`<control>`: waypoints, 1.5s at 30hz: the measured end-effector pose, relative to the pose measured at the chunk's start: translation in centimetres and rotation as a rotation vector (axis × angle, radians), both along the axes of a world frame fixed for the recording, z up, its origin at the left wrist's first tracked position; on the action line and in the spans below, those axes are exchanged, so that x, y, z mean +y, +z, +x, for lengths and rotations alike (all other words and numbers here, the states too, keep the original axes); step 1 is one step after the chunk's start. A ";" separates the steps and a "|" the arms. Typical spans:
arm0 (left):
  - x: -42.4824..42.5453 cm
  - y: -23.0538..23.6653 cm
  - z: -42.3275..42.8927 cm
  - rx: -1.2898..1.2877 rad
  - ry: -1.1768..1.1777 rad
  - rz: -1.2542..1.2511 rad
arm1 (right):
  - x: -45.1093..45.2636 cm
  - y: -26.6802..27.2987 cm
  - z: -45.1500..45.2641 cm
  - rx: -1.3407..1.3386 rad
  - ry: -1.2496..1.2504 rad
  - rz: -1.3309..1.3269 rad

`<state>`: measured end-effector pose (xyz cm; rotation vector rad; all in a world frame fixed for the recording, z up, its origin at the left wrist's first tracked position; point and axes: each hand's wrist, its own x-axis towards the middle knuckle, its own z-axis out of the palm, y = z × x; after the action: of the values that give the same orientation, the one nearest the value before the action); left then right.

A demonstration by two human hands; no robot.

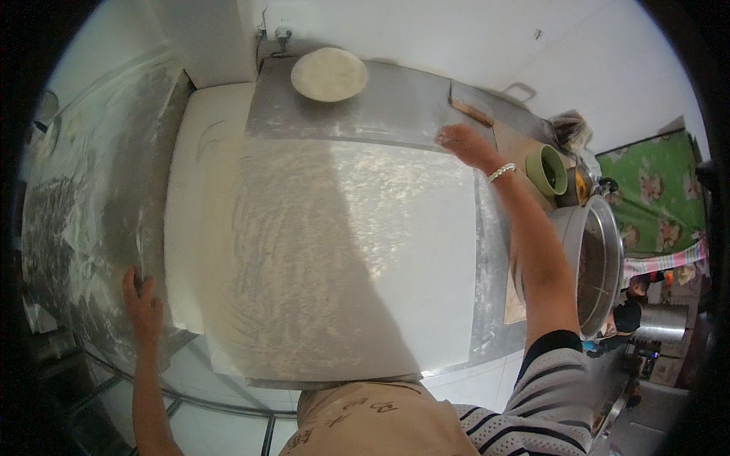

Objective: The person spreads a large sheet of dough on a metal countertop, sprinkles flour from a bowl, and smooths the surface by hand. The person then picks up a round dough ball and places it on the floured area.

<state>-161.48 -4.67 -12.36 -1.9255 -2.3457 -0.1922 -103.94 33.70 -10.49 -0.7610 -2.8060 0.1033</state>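
My right hand (461, 143), with a beaded bracelet at the wrist, is above the far right edge of a flour-dusted white board (422, 239); its fingers are bent, and whether they hold something I cannot make out. Over at the left, my left hand (142, 296) is at the edge of a floury metal surface (120, 188), fingers apart, nothing seen in it. A round, pale, flour-covered piece (329, 74), perhaps dough, lies at the back on the grey worktop (399, 108).
A cleaver-like tool with a wooden handle (471, 112) lies at the back right. Beside my right arm stand a green bowl (546, 171) and a large metal pot (596, 268). A plug (283, 33) sits in the wall socket. A person (627, 313) is at the far right.
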 end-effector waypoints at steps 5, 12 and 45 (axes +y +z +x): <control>-0.5 -0.6 -1.3 0.009 -0.044 0.017 | -3.2 -0.1 1.5 -0.412 -0.486 -0.229; -1.4 0.1 -0.8 -0.024 0.001 -0.007 | -11.1 -1.8 -1.4 0.163 -0.464 -1.138; -0.6 -0.6 -0.9 0.011 0.036 -0.022 | -13.1 -3.6 1.5 0.288 -0.947 -0.697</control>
<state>-162.39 -5.23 -12.94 -1.8872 -2.3832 -0.1536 -102.47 20.59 -14.07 -1.9280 -1.8478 0.9345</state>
